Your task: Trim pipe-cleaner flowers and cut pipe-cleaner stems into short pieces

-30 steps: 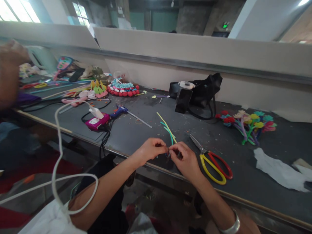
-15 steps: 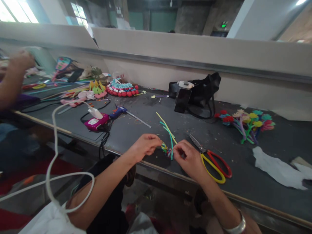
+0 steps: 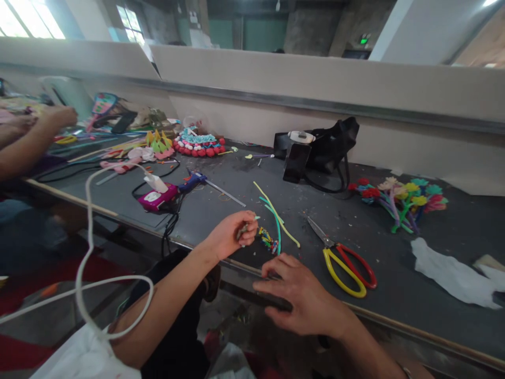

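My left hand [image 3: 232, 234] is curled over the front part of the dark table [image 3: 221, 205] and pinches a small pale green piece between thumb and fingers. Just right of it lies a small multicoloured twisted bundle [image 3: 267, 240] beside green and yellow pipe cleaners [image 3: 276, 216]. My right hand [image 3: 302, 295] hovers at the table's front edge with fingers spread and nothing in it. Scissors [image 3: 341, 258] with yellow and red handles lie to the right of the pipe cleaners.
A pink glue gun [image 3: 158, 196] and a blue tool [image 3: 193, 180] lie left of centre, a black bag with a phone [image 3: 315, 150] at the back, pipe-cleaner flowers [image 3: 398, 200] and white cloth [image 3: 450, 273] on the right. Another person's arm [image 3: 31, 134] reaches in at far left among craft pieces.
My hands have parted: the right one let go and dropped back toward the table's front edge, spread open. The coloured bundle now lies on the table. The other person's arm lowered.
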`<state>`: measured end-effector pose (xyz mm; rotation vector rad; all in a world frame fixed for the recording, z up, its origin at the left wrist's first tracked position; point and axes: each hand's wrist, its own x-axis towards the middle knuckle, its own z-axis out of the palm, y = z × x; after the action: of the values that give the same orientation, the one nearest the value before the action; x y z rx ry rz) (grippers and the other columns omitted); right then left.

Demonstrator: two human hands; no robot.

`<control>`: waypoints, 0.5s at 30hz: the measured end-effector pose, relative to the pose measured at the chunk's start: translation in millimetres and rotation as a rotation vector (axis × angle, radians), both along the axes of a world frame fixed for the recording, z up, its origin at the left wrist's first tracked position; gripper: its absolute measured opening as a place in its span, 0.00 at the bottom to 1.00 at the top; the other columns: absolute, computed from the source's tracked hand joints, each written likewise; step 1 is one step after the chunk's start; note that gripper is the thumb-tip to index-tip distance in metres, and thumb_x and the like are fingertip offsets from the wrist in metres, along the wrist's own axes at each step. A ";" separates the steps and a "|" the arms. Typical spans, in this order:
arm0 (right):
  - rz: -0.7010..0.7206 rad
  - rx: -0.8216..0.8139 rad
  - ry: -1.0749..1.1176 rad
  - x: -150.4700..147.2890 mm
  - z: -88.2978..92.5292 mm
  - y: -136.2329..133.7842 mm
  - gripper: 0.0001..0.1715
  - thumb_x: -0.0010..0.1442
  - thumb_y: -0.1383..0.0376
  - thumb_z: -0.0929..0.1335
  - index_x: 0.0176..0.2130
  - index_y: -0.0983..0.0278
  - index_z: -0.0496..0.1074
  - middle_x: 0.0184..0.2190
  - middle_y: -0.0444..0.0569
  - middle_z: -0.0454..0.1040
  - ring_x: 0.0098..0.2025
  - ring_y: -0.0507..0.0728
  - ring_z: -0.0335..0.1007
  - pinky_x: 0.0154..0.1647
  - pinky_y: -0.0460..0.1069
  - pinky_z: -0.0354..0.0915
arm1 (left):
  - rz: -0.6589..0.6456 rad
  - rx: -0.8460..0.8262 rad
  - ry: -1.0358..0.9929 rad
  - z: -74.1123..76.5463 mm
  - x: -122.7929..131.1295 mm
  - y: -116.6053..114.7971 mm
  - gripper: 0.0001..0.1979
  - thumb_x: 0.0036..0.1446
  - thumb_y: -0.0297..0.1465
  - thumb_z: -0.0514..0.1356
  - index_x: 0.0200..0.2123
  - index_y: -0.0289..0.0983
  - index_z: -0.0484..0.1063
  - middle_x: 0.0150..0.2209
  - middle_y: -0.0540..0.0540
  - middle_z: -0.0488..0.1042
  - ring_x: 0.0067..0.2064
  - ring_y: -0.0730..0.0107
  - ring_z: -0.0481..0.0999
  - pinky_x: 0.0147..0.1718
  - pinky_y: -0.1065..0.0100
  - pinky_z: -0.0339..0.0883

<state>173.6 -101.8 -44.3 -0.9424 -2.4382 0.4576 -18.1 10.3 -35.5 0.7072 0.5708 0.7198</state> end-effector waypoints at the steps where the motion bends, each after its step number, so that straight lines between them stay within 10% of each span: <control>1: -0.017 0.002 -0.005 1.5 0.5 -0.3 0.16 0.52 0.65 0.72 0.43 0.57 0.74 0.42 0.47 0.72 0.43 0.58 0.65 0.45 0.55 0.63 | 0.021 -0.014 -0.026 0.7 -0.8 0.7 0.07 0.50 0.26 0.57 0.24 0.36 0.60 0.22 0.53 0.61 0.18 0.82 0.56 0.14 0.78 0.48; 5: -0.176 0.049 0.130 6.7 -7.6 9.8 0.08 0.60 0.67 0.67 0.29 0.61 0.72 0.31 0.46 0.72 0.36 0.55 0.66 0.41 0.52 0.63 | 0.066 -0.040 -0.091 4.0 -2.6 -0.1 0.03 0.44 0.23 0.56 0.26 0.34 0.63 0.28 0.44 0.71 0.20 0.81 0.60 0.12 0.79 0.48; 9: -0.315 0.040 0.254 8.5 -17.6 26.6 0.09 0.61 0.71 0.65 0.40 0.60 0.73 0.35 0.47 0.74 0.39 0.55 0.69 0.42 0.51 0.65 | 0.001 -0.038 -0.134 5.1 -2.6 -2.4 0.09 0.41 0.19 0.53 0.28 0.34 0.66 0.22 0.51 0.64 0.16 0.84 0.53 0.11 0.81 0.43; 15: -0.243 -0.095 0.321 2.7 -13.2 33.3 0.10 0.61 0.71 0.64 0.32 0.60 0.73 0.27 0.42 0.73 0.29 0.52 0.69 0.31 0.46 0.63 | 0.008 -0.066 -0.129 0.0 -4.8 -0.8 0.06 0.45 0.20 0.53 0.27 0.35 0.65 0.18 0.55 0.56 0.15 0.83 0.47 0.10 0.80 0.42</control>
<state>176.3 -68.5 -57.6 -1.0954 -2.0013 0.5913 -22.9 9.5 -35.5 0.5931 0.4773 0.7451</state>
